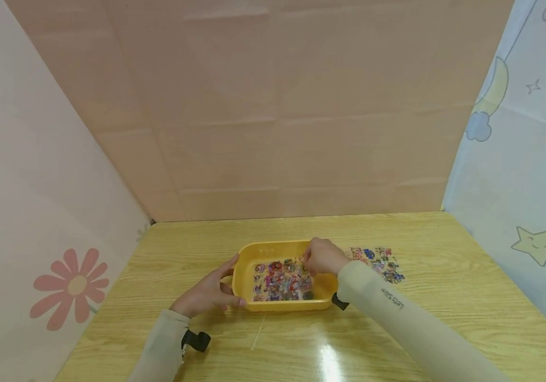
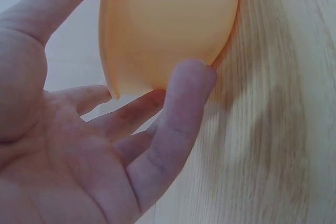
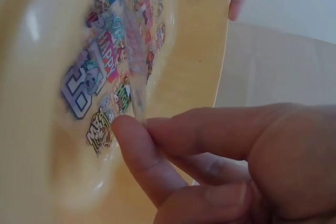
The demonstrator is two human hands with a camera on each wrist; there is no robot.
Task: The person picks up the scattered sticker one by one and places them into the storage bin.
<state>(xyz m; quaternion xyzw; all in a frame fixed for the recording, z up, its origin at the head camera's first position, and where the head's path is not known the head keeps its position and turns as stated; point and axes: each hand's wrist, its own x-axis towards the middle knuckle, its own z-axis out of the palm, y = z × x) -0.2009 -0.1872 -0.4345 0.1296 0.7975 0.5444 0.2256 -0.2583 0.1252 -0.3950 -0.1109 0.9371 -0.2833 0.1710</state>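
A yellow plastic tray (image 1: 321, 289) stands on the wooden table in the head view, with clear sheets of colourful cartoon stickers (image 1: 277, 281) lying in it. My left hand (image 1: 210, 291) grips the tray's left end, thumb at the near corner and fingers along the outer wall. The left wrist view shows those fingers (image 2: 181, 114) bent against the wall. Over the tray's right part, my right hand (image 1: 325, 257) pinches the edge of a clear sticker sheet (image 3: 137, 72) between thumb and index finger. That sheet stands nearly edge-on in the right wrist view, above other printed stickers (image 3: 102, 72).
More stickers (image 1: 382, 262) lie on the table (image 1: 444, 297) just right of the tray, partly behind the right forearm. A pale thin strip (image 1: 259, 331) is in front of the tray. A beige back wall (image 1: 273, 132) and printed side walls close in the table.
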